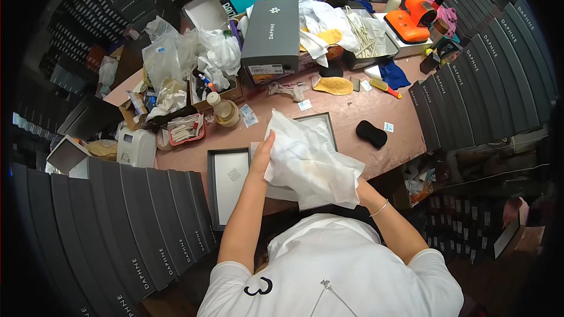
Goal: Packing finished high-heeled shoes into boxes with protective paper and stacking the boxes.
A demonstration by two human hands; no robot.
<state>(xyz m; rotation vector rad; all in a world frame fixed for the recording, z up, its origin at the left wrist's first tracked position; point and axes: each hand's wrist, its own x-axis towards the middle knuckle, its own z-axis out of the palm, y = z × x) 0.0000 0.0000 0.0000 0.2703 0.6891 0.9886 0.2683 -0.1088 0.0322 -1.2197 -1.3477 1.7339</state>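
Note:
A crumpled sheet of white tissue paper (311,161) hangs between my two hands above the near edge of the table. My left hand (264,148) grips its left side, with the thumb on top and the other fingers hidden behind the paper. At its lower right corner my right hand (365,192) is closed on the paper, its fingers mostly covered. Whether anything lies wrapped inside cannot be made out. Partly behind the paper is a dark open box (333,132) with white lining. A shallow dark box lid (230,191) lies inside up, left of it.
A black oval pad (371,134) lies at the right on the pink table (399,155). Stacked grey shoeboxes (493,82) border the right, and more boxes (135,217) the near left. Farther back are a glue jar (224,111), a yellow insole (333,85), a brush (386,88) and a closed shoebox (271,29).

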